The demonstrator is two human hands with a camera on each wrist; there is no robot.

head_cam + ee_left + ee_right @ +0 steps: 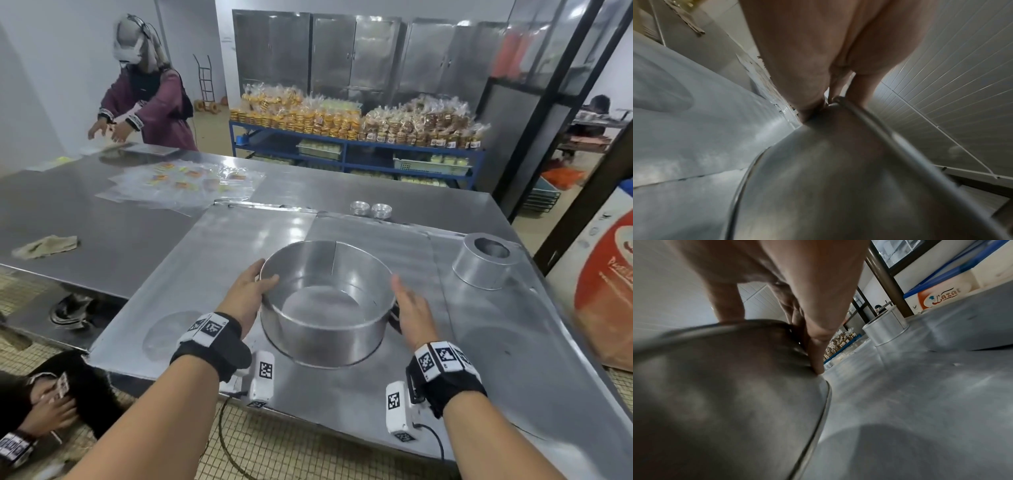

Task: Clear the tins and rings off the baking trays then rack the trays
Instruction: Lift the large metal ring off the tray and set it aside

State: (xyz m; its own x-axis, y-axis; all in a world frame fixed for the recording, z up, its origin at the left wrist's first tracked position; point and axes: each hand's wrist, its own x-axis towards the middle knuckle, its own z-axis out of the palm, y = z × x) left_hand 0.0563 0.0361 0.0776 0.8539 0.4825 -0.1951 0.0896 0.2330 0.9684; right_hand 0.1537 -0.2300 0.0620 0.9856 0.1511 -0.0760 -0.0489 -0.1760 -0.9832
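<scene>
The ring [325, 329] sits squarely between my hands, axis upright, and I judge it just clear of the tray [239, 240]. My left hand [248, 294] pinches its rim, thumb inside. My right hand [412, 315] pinches the opposite wall. Both are equally near. A tin [483, 263] stands beyond the right.

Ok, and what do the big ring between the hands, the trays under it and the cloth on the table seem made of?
The big ring looks like thin sheet metal, perhaps aluminium or steel: grey, brushed sheen, a vertical seam inside. The baking trays beneath seem similar dull silvery sheet metal, with blurred reflections. The cloth looks like woven fabric: matte beige, limp and crumpled.
</scene>
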